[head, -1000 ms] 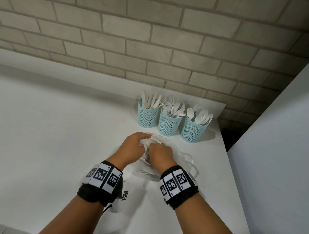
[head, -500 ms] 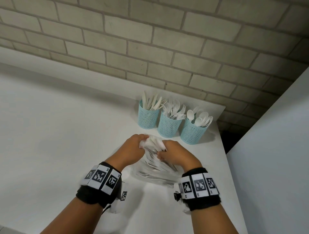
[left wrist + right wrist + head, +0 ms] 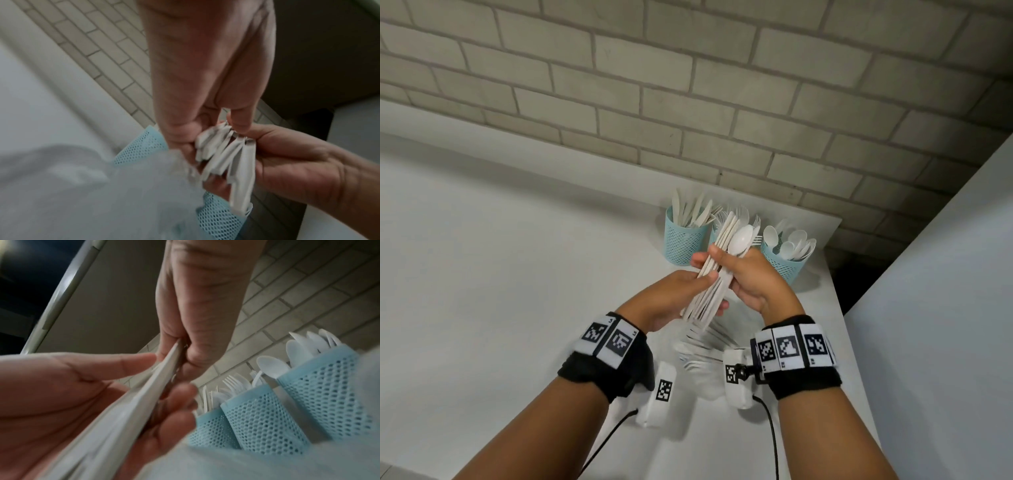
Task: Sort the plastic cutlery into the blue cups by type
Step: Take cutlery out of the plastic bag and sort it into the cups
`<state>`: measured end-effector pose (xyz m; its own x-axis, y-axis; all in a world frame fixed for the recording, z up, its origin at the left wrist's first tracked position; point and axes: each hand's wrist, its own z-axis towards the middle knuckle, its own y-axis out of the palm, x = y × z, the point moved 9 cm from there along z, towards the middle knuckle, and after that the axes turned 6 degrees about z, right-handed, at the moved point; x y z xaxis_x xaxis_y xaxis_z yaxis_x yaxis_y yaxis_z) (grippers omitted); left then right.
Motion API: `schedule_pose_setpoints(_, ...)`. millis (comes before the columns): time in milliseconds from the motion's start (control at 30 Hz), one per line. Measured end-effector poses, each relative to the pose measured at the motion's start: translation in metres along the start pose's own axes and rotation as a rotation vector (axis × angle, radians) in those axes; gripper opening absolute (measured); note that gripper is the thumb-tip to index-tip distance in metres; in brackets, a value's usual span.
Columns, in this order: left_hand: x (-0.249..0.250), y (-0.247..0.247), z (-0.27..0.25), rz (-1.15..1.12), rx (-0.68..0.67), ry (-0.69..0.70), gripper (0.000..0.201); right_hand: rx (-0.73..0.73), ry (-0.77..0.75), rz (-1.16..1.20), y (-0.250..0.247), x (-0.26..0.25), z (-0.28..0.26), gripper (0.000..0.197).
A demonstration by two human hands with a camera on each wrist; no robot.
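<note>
Both hands hold one bundle of white plastic cutlery (image 3: 714, 270) above the white tabletop (image 3: 482, 274), in front of three blue mesh cups. The left hand (image 3: 674, 298) has its fingers curled round the lower handle ends, and the right hand (image 3: 753, 277) has its fingers clamped on the middle of the bundle. A spoon bowl (image 3: 741, 240) stands out at the top of the bundle; most other pieces look like flat handles.

The left cup (image 3: 683, 245) holds knives, the middle cup (image 3: 261, 418) holds forks, and the right cup (image 3: 784, 262) holds spoons. The cups stand side by side, near the brick wall (image 3: 688, 85). More cutlery in a clear bag (image 3: 702, 349) lies on the tabletop under the hands, blurred.

The black wristbands (image 3: 796, 356) carry square black-and-white code markers; no brand or readable writing shows anywhere
</note>
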<state>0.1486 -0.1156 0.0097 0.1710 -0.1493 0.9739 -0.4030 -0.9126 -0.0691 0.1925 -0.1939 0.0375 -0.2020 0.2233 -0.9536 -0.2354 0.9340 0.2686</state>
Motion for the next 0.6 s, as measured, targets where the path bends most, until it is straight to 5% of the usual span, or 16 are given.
schedule_pose_setpoints(367, -0.007, 0.022, 0.003, -0.371, -0.178, -0.062, 0.024, -0.098, 0.107, 0.03, 0.01, 0.024, -0.004, 0.012)
schedule_pose_setpoints(600, -0.016, 0.019, 0.0, -0.503, -0.229, -0.1, 0.027, 0.098, 0.01, -0.002, -0.016, 0.017, 0.0, 0.015)
